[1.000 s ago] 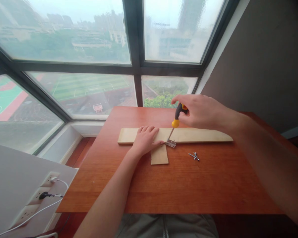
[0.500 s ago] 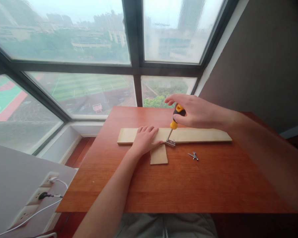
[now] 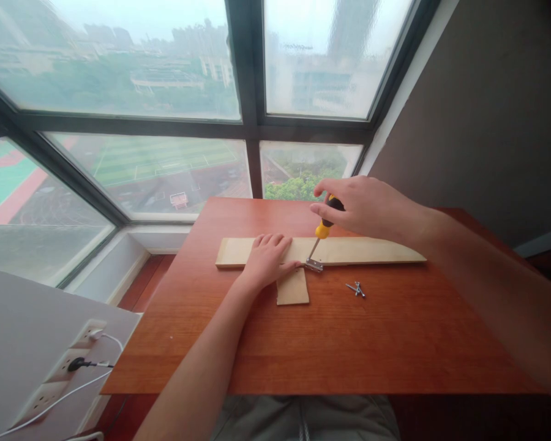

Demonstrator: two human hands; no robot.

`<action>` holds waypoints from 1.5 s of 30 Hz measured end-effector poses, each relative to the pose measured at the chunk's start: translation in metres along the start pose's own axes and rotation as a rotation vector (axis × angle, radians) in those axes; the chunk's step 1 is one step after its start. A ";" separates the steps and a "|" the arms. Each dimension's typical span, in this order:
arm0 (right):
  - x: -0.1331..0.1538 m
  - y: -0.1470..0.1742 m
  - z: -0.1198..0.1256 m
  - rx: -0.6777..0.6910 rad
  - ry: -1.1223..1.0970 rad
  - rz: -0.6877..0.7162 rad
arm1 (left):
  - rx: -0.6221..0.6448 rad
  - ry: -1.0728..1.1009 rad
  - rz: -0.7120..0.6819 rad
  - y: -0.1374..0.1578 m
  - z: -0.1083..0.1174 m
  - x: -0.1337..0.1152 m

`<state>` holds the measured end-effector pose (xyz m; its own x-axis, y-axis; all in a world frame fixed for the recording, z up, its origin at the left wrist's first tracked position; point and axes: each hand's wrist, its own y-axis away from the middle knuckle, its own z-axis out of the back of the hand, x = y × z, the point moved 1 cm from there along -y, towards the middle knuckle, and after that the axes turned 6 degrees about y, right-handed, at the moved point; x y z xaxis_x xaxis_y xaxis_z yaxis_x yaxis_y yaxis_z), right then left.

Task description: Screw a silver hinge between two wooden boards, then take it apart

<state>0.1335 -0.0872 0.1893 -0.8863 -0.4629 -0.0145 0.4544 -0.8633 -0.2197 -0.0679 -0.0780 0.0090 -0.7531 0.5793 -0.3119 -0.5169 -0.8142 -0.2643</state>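
Note:
A pale wooden board (image 3: 367,250) lies lengthwise across the table. My left hand (image 3: 267,258) rests flat on it, fingers stretched toward the far edge and thumb beside a small metal hinge (image 3: 314,265). That hinge sits at the board's near edge. In my right hand (image 3: 371,199) is a screwdriver (image 3: 322,230) with a yellow and black handle, gripped between thumb and fingers. Its shaft leans slightly, and the tip comes down at the hinge; any screw under it is too small to make out. Just below my left hand lies a small thin wooden piece (image 3: 292,289), partly covered.
Several loose screws (image 3: 357,290) lie on the reddish-brown table (image 3: 330,349), right of the small wooden piece. Large windows (image 3: 165,171) stand behind the table. At the lower left, wall sockets (image 3: 68,362) hold plugs with cables.
My right hand has shifted its fingers on the screwdriver handle, with the thumb now farther left across it. The tip stays at the hinge. My left hand keeps its place on the board.

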 end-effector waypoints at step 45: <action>0.010 0.007 0.003 0.015 -0.073 0.051 | -0.022 -0.094 0.058 0.001 -0.005 -0.011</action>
<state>0.1282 -0.0986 0.1905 -0.8534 -0.5193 0.0460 0.5005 -0.8408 -0.2063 -0.0578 -0.0850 0.0078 -0.8168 0.5244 -0.2406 -0.4631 -0.8445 -0.2690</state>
